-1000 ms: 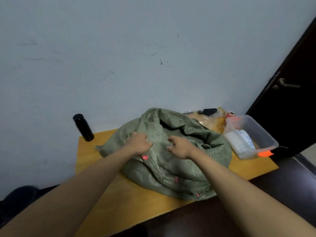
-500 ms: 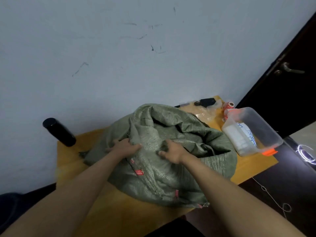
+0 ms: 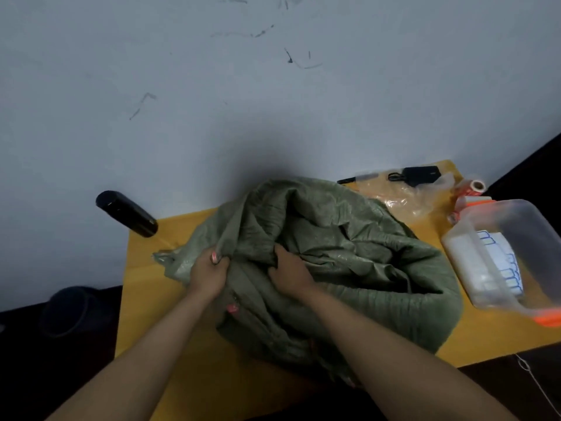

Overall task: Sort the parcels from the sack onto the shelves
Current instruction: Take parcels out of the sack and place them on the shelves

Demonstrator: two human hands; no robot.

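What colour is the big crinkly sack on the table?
The sack is dull olive green with small red tags, seen best in the head view.

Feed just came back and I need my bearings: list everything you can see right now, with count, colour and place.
sack: one, olive green, crumpled in the middle of the table
table: one, yellow-orange, against the wall
bottle: one, black, at the table's far left corner
plastic tub: one, clear with orange clips, right of the sack, white packets inside
plastic bag: one, clear, behind the sack on the right
black gadget: one, on the plastic bag
pen: one, dark, by the wall
tape roll: one, reddish, behind the tub
parcels: none visible
left hand: grips a fold of the sack
right hand: grips the sack's cloth beside it
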